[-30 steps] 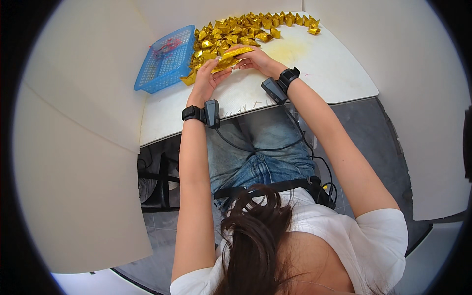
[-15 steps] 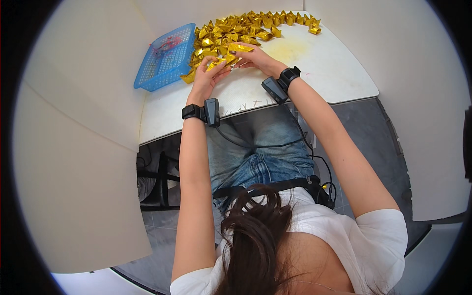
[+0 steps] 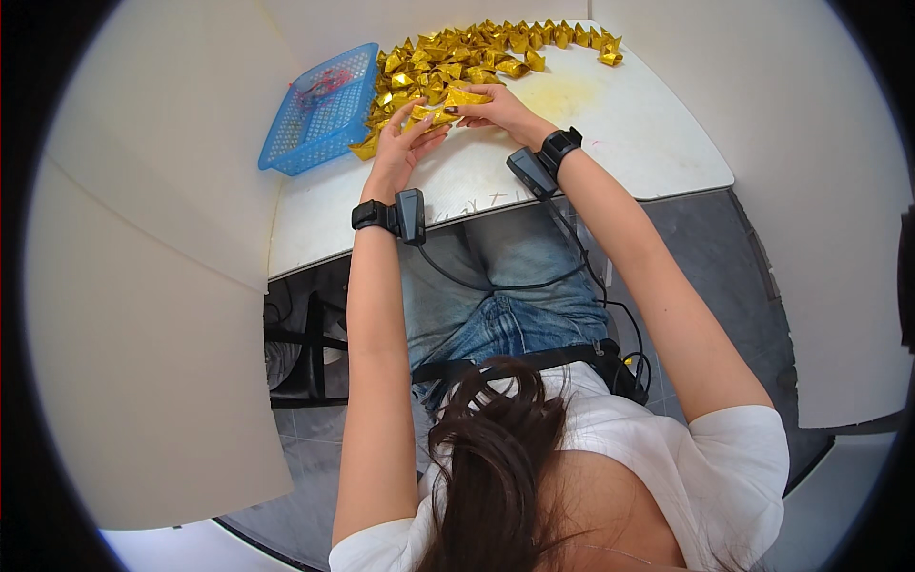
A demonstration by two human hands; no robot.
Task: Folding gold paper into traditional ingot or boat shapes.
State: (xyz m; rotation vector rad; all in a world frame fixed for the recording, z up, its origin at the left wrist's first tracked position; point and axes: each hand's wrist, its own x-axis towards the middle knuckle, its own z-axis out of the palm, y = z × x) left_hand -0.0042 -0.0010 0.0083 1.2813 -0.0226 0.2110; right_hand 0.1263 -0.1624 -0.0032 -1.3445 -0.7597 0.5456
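Note:
My left hand (image 3: 398,151) is closed on a folded gold foil paper piece (image 3: 434,117), thumb on its near side. My right hand (image 3: 503,111) pinches a gold foil paper ingot (image 3: 465,97) just beyond it. The two gold pieces touch or overlap; whether they are one folded sheet or two, I cannot tell. Behind both hands spreads a heap of folded gold paper ingots (image 3: 448,52), several of them lined up toward the far right edge of the white table (image 3: 629,124).
A blue plastic basket (image 3: 319,143) stands at the table's left, with thin red-pink strands (image 3: 329,84) inside. Pale panels (image 3: 152,238) rise on either side. Wrist straps with dark boxes (image 3: 410,217) carry a black cable (image 3: 467,281) across my lap.
My fingers have shifted slightly around the gold paper, and the piece in my right hand has tilted a little. Basket and heap stay essentially where they were.

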